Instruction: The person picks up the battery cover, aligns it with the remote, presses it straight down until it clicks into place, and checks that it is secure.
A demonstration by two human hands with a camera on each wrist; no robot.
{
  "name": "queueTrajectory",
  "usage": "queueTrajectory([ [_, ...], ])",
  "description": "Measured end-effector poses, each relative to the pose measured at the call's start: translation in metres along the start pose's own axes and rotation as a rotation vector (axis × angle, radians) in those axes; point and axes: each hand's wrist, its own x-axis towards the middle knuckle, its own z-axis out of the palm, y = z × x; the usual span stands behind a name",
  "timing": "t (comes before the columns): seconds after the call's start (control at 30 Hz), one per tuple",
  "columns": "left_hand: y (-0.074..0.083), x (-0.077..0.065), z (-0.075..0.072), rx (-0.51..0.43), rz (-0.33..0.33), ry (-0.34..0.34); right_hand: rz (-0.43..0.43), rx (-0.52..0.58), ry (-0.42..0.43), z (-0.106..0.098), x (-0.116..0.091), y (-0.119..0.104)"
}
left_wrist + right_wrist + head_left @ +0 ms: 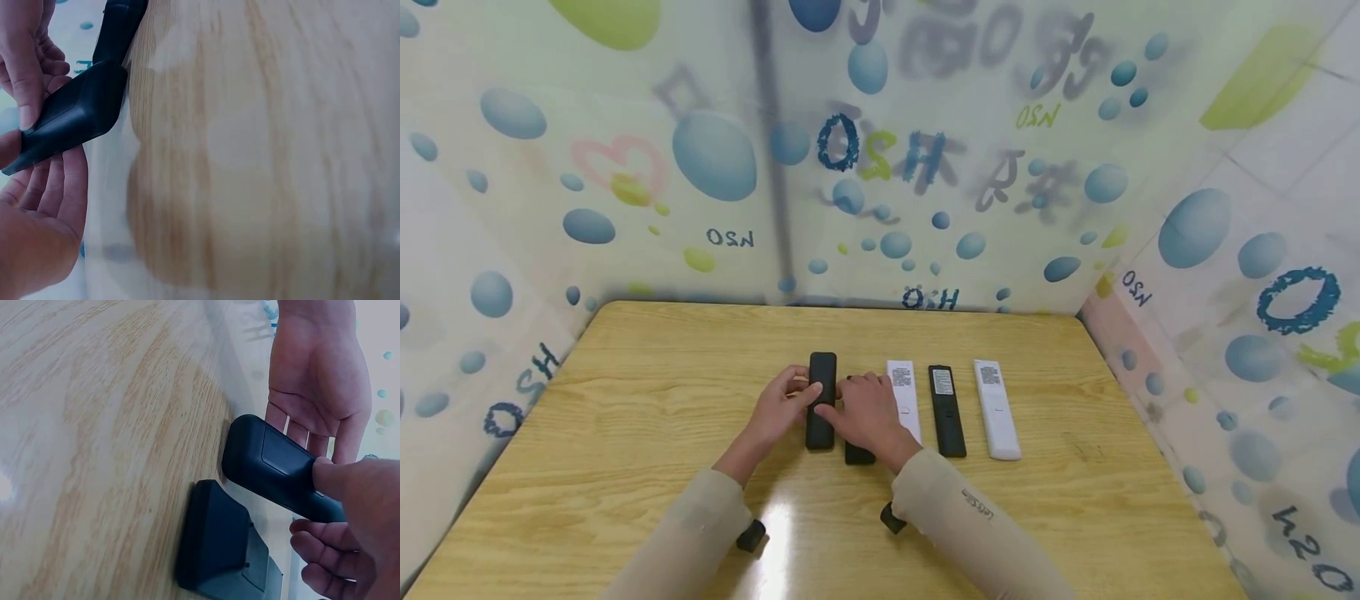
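Observation:
A black remote control lies lengthwise between both hands, its back with the battery cover facing up. My left hand grips it from the left side, thumb on top and fingers along its edge. On the other side my right hand holds it too, with the thumb pressed on the battery cover and the other fingers curled by the edge. A second black remote control lies just right of it, mostly hidden under the right hand.
Farther right on the wooden table lie a white remote control, partly covered by the right hand, a black remote control with a label and another white remote control. A patterned sheet rises behind the table.

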Motion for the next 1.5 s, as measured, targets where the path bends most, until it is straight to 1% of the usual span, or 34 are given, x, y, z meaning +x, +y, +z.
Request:
queueTrajectory([
  [0.17, -0.001, -0.002, 0.002, 0.030, 0.001, 0.022, -0.003, -0.006, 0.007, 0.001, 0.001, 0.000],
  [0.33, -0.001, -0.002, 0.002, 0.065, 0.007, 0.046, -0.012, -0.043, 0.003, 0.002, 0.002, -0.002],
  [0.5, -0.001, -0.003, 0.001, 0.049, 0.005, 0.042, -0.003, -0.079, -0.012, 0.000, 0.002, -0.004],
  [0.63, 0.000, -0.003, 0.001, 0.049, 0.010, 0.032, 0.019, -0.077, -0.024, -0.002, 0.005, -0.005],
  [0.77, 0.000, -0.002, 0.002, 0.066, 0.023, 0.026, 0.044, -0.078, -0.041, -0.002, 0.009, -0.006],
  [0.9, -0.002, -0.002, 0.002, 0.094, 0.030, 0.038, 0.057, -0.105, -0.056, -0.002, 0.012, -0.007],
  [1.13, -0.007, 0.000, 0.003, 0.115, 0.023, 0.057, 0.024, -0.101, -0.058, -0.003, 0.009, -0.005],
  [1.33, -0.003, -0.001, 0.005, 0.101, -0.008, 0.061, -0.025, -0.079, -0.058, -0.007, 0.005, -0.001],
  [1.5, 0.001, -0.002, 0.004, 0.099, -0.033, 0.058, -0.030, -0.025, -0.062, -0.011, 0.002, 0.005],
])
